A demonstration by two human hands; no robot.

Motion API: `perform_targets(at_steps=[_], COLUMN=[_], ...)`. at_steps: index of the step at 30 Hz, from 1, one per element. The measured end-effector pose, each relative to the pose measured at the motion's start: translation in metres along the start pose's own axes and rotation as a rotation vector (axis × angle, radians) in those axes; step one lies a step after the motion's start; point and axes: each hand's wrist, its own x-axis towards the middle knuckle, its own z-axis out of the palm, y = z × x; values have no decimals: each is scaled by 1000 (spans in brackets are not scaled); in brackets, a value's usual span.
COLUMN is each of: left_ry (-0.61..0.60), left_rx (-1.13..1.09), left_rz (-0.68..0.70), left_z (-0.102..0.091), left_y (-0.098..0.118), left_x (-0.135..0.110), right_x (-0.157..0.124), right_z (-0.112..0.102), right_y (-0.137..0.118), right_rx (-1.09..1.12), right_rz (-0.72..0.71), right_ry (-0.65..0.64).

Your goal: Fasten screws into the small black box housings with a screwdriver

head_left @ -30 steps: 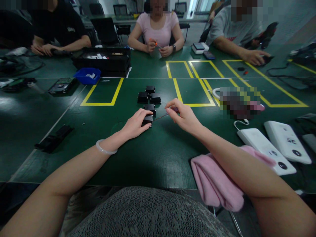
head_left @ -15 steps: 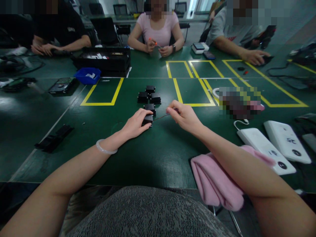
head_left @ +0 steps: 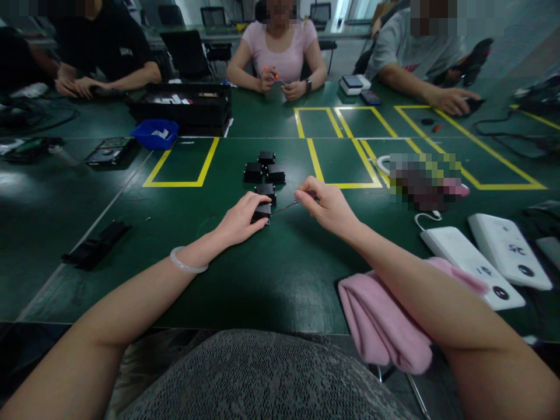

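Observation:
My left hand (head_left: 242, 219) grips a small black box (head_left: 262, 211) on the green table, fingers over its top and thumb along the near side. In my right hand (head_left: 322, 203) is a thin screwdriver (head_left: 285, 207), pinched between thumb and fingers with its handle mostly hidden. The shaft slants down to the left, and its tip meets the right end of the held box. Directly behind stands another black box (head_left: 266, 193). Farther back sit more of them: a left one (head_left: 252, 172), a right one (head_left: 276, 172) and a rear one (head_left: 266, 157).
Black parts (head_left: 97, 245) lie at left. Behind are a blue tray (head_left: 156, 135) and a black bin (head_left: 184, 119). A pink cloth (head_left: 380, 326) hangs over the front edge beside white power banks (head_left: 472, 265). Several people sit across the table (head_left: 280, 280).
Both hands, the box and the screwdriver stay almost in place. My right hand shows only a very slight shift.

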Motion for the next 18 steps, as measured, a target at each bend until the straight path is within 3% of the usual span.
perform_targets(at_steps=[18], left_ry=[9], left_rx=[-10], left_rz=[5], left_z=[0], left_y=[-1], left_x=[0], right_x=[-2], right_z=[1], right_y=[-7], right_rx=[18], right_rz=[-36], right_ry=[-8])
